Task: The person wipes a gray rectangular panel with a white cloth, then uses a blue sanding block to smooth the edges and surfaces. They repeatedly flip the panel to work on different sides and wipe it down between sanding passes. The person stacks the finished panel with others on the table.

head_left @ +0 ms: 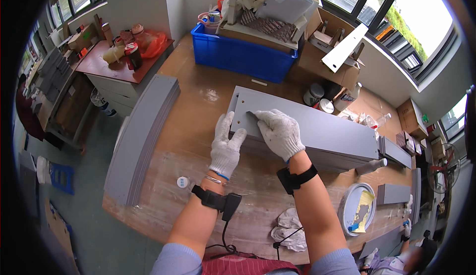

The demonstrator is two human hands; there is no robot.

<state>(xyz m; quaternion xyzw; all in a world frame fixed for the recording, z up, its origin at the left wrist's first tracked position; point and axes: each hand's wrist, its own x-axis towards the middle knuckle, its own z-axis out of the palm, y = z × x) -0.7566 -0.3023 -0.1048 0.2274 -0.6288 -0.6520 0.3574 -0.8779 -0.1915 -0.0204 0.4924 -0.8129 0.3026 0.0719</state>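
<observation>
A long grey panel [302,121] lies on top of a stack of similar panels in front of me, with small holes near its left end. My left hand [225,148], in a white knit glove, rests at that end with thumb and fingers apart, touching the panel's edge. My gloved right hand [278,132] is closed above the panel, pinching a small dark flat piece [253,116] against the surface beside the holes. Most of that piece is hidden under my fingers, so its kind is unclear.
Another stack of grey panels [144,136] stands at the table's left. A blue bin [243,57] and a cardboard box [325,69] sit at the back. To the right are a bottle [371,166] and a round lid [345,210]; white cloth [289,230] lies near me. A co-worker [396,262] is at lower right.
</observation>
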